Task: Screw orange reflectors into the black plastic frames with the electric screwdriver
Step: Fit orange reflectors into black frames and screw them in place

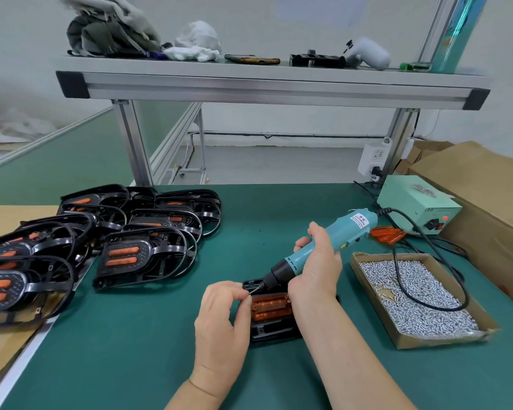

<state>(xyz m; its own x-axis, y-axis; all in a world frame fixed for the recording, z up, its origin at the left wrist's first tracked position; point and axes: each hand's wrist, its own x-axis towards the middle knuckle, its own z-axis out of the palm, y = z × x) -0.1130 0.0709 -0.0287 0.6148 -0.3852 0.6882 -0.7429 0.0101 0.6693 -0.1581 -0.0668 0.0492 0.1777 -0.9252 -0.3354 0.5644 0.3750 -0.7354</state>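
Where the orange reflector (271, 306) sits in its black frame (271, 331) on the green mat (148, 335), both hands close in, and the wrists hide the frame's sides. The left hand (222, 318) pinches thumb and forefinger at the bit (256, 288) (whether a screw sits between them is too small to tell). The right hand (317, 267) wraps round the teal electric screwdriver (344, 229), which tilts down to the frame's far end. Just right, a cardboard tray (439, 340) holds silver screws (421, 303), with the black cable (397, 270) lying across them. Beyond stands a pale-green power box (415, 205). Finished frames (142, 255) pile up at left, the nearest cut off.
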